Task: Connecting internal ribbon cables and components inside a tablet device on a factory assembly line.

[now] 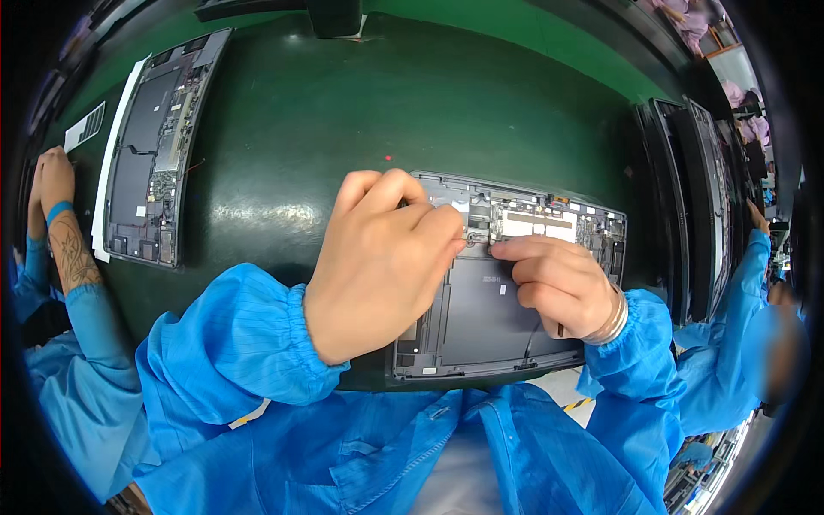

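An open laptop base (470,319) lies on the green bench in front of me, its dark battery and circuit boards exposed. My left hand (386,253) covers its left side, with thumb and fingers pinched together over the upper middle; anything held there is hidden. Close beside it, my right hand (566,279) is closed, its fingers curled and its index fingertip down at the edge of the board. A short dark end of something thin shows under the right palm, too little to name. The two sets of fingertips nearly meet.
Another open laptop base (146,154) lies to the left on a white sheet. A co-worker's hands (53,180) are at the far left, near a pale slotted strip (84,126). Several dark laptop panels (674,206) stand at the right, beside another person's blue sleeve (747,283).
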Motion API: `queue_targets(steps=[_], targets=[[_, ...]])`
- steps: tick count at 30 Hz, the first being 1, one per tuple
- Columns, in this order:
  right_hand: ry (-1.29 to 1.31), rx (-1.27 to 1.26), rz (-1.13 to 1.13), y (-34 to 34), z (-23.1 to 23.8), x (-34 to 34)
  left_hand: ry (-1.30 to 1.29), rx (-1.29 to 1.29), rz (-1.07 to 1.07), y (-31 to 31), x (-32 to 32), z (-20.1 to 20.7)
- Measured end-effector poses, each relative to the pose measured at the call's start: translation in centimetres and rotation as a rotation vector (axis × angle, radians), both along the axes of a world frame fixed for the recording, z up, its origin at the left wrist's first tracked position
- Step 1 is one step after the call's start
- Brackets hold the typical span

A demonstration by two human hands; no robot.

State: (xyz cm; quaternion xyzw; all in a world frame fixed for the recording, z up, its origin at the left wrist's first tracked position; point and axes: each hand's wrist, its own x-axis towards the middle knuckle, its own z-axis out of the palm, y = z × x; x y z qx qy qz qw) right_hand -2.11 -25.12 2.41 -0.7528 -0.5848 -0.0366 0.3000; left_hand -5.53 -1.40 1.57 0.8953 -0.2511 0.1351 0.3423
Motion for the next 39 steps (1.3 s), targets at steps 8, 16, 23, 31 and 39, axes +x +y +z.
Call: queue_targets(steps=[8,16,23,31,39], targets=[[-0.071,-0.053,-0.036,1.0,-0.8,-0.5,0.018,0.019,0.042,0.1,0.0,0.3],[-0.167,-0.073,-0.012,1.8,-0.6,-0.5,0.125,-0.008,-0.047,0.4,0.0,0.5],[-0.137,-0.098,0.005,1.6,-0.4,-0.1,0.092,0.033,-0.058,0.9,0.9,0.4],[-0.024,-0.133,0.040,1.5,0.2,0.6,0.096,0.008,-0.091,1.1,0.8,0.4],[0.070,-0.145,0.021,2.9,2.2,0.9,0.143,0.003,-0.021,1.0,0.7,0.5]])
